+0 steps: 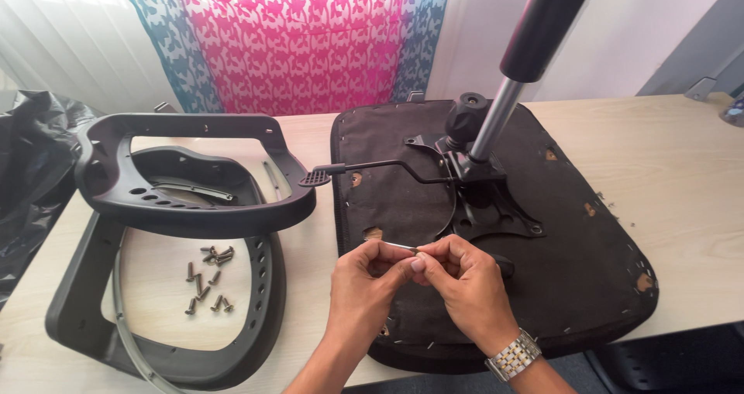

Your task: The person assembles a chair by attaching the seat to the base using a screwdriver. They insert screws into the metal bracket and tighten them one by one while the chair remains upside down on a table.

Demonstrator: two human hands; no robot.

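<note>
My left hand (366, 279) and my right hand (463, 280) meet over the near edge of an upturned black chair seat (589, 262). Together they pinch a thin metal pin or screw (401, 247) between their fingertips. The seat lies underside up on the wooden table (682, 154). Its black metal mechanism plate (488, 200) carries a gas-lift cylinder (515, 68) rising toward the camera, a knob (465, 115) and a lever with a ribbed paddle (316, 178). A metal watch sits on my right wrist.
Two black plastic chair frames (194, 208) lie stacked at the left, with several loose dark screws (208, 278) on the tabletop inside them. A black plastic bag (31, 169) hangs at the far left. A pink and teal curtain (294, 37) hangs behind.
</note>
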